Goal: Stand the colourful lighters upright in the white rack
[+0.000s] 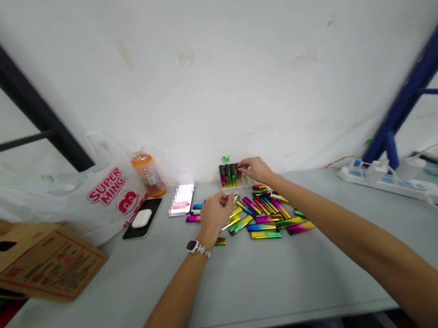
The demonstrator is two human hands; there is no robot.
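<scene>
My right hand [255, 169] reaches to a pale rack [247, 180] by the wall. Its fingers pinch a dark-topped lighter [239, 173] at the end of a row of upright lighters [228, 176] standing in the rack. My left hand [217, 212], with a watch on the wrist, hovers at the left side of a loose pile of shiny, multicoloured lighters [264, 220]. The left fingers are curled together close to the lighters; whatever they hold, if anything, cannot be made out.
On the left stand a cardboard box [52, 259], a white plastic bag [92, 219] and an orange bottle [148, 174]. A dark phone [152, 220] with a white case [142, 218] and a lit phone [183, 196] lie nearby. A power strip [393, 182] is at right.
</scene>
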